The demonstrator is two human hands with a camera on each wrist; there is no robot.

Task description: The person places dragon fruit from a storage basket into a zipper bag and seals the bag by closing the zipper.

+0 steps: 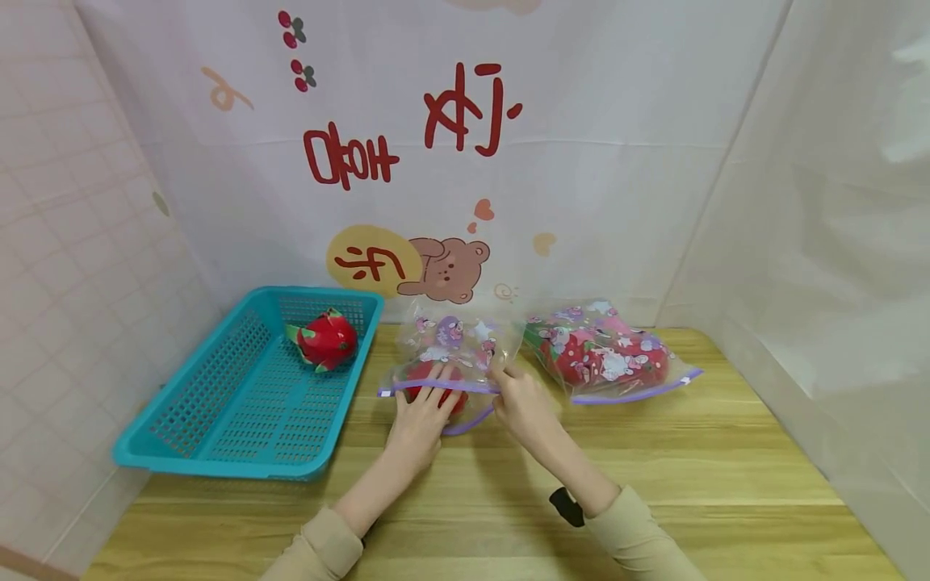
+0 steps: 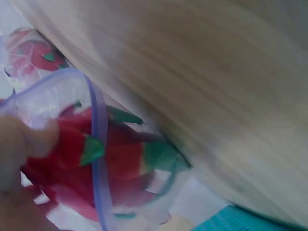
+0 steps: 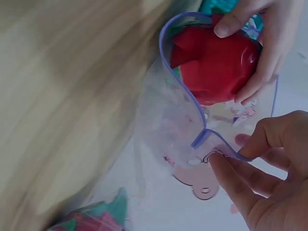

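A red dragon fruit (image 3: 216, 65) with green tips lies in the mouth of a clear printed zip bag (image 1: 465, 332) with a purple zip edge. My left hand (image 1: 420, 428) holds this fruit, thumb on one side and fingers over the other, as the right wrist view shows. At the bag's right corner my right hand (image 1: 525, 402) pinches the purple edge between thumb and fingers. The bag's mouth gapes towards me, its body lying towards the back wall. In the left wrist view the thumb (image 2: 41, 139) rests against the red skin.
On the left stands a turquoise plastic basket (image 1: 218, 466) with another dragon fruit (image 1: 328, 340) at its far end. A second zip bag (image 1: 610, 351) with red and green fruit inside lies to the right. White printed sheeting (image 1: 581, 202) hangs behind the wooden table (image 1: 690, 476).
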